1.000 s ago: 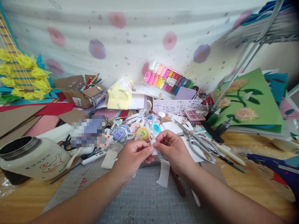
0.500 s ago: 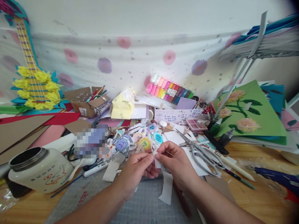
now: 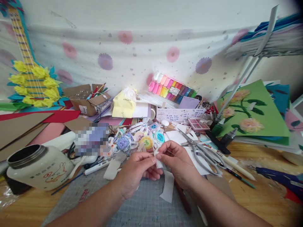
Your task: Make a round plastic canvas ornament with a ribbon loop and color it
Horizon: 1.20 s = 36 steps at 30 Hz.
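Wht card (image 3: pixel 181 115), hndwrtn "15", "7:00"

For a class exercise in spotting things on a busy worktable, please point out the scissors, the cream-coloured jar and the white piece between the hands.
Scissors (image 3: pixel 195 147): head view, near the pivot.
Cream-coloured jar (image 3: pixel 39 168): head view, side wall.
White piece (image 3: pixel 159 164): head view, lower part.

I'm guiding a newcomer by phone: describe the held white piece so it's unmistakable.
Find the grey mat. Above its far part, the left hand and right hand hold the white piece. It is pinched, unlike the strip lying loose nearby.
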Tool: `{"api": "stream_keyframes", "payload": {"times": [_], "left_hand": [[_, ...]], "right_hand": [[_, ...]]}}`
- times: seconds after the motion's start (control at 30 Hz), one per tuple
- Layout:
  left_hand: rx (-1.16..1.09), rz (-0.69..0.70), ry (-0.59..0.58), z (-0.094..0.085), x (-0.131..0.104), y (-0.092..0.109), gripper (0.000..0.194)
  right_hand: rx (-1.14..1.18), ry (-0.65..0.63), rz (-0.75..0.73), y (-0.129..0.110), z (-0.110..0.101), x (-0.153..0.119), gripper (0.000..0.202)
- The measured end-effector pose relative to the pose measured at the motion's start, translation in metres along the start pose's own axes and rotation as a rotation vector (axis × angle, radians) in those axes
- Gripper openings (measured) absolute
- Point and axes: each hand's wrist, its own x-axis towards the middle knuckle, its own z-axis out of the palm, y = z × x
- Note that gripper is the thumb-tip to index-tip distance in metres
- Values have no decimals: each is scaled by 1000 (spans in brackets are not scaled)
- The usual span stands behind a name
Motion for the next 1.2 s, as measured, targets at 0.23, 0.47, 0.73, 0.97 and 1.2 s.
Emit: {"api": "stream_keyframes", "payload": {"times": [0.23, 0.47, 0.73, 0.97, 1.2], "left_hand": [[27, 64, -21, 2, -1, 0, 19], [104, 77, -18, 5, -1, -1, 14], [167, 63, -52, 1, 1, -1, 16], [147, 42, -95, -2, 0, 1, 18], [120, 58, -84, -5, 0, 4, 16]], "right_hand": [[13, -11, -18, 1, -1, -1, 21], [-6, -28, -33, -2, -1, -1, 22], [-57, -10, -19, -6, -1, -2, 19], [17, -19, -8, -9, -4, 0, 18], [40, -39, 8, -10, -6, 2, 20]]}}
